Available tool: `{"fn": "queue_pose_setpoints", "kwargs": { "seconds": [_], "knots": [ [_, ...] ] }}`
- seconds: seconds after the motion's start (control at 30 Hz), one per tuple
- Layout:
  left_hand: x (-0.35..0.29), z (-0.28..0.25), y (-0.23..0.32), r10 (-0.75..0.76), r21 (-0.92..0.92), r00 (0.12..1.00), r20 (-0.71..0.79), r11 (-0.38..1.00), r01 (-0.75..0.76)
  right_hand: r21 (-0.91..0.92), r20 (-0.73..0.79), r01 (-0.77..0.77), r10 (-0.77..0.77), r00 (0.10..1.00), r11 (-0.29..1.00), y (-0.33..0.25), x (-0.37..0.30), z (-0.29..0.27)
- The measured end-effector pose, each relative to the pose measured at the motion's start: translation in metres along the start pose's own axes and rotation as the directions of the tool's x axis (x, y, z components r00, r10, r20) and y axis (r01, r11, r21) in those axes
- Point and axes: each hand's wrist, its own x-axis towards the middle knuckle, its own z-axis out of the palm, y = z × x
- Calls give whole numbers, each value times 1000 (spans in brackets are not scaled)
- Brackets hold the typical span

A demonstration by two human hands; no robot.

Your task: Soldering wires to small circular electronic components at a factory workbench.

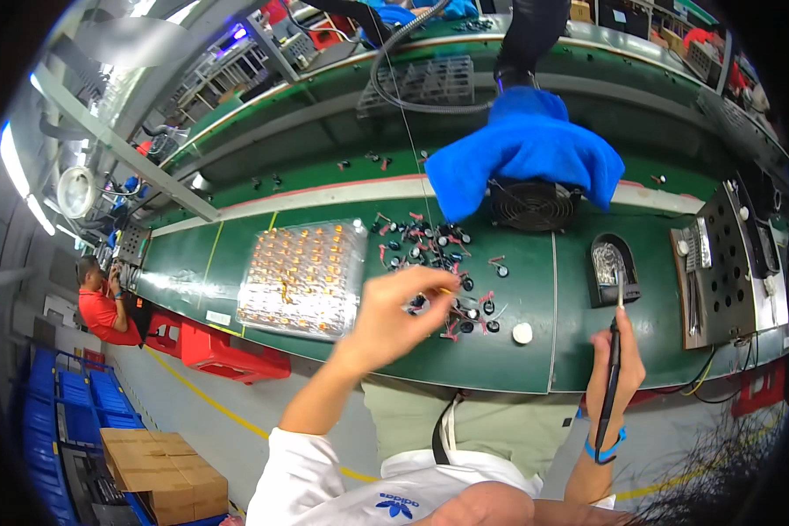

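My left hand [394,317] is raised over the bench, thumb and forefinger pinched on a small orange-yellow piece [448,291], too small to make out fully. Below and beyond it lies a loose pile of small round black parts with red leads [430,244]. To its left, a clear plastic tray [352,263] holds rows of small orange pieces. My right hand [618,359] grips a soldering iron [613,377] by its black handle, with the tip pointing away from me. That tip is at the near edge of a black holder [600,287] filled with metal wool.
A fan [532,205] draped with a blue cloth [535,149] stands beyond the pile. A small white round object [522,333] sits near the front edge. At the right stands a perforated metal box [729,263]. Another person [110,302] is at the far left.
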Motion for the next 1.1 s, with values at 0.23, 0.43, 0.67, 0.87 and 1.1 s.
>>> {"fn": "queue_pose_setpoints", "kwargs": {
  "seconds": [0.23, 0.43, 0.67, 0.87, 1.1],
  "knots": [
    [108, -89, -101, -234, 80, 971, -52, 968, 237, 210, 30, 150, -159, 987, 966, -14, -4, 32],
    [161, -129, -237, -21, 669, 998, -66, 741, 60, 187, 19, 184, -191, 981, 965, -15, -5, 37],
    [156, -139, -258, -102, 647, 992, -71, 752, 124, 193, 43, 162, -173, 984, 968, -17, -5, 35],
    [126, -129, -157, -241, 167, 962, -132, 951, 261, 228, -6, 171, -174, 985, 958, -10, -7, 34],
    [33, -70, -60, -212, -390, 976, -49, 904, 177, 268, 66, 139, -162, 985, 953, -18, -9, 31]
  ]
}}
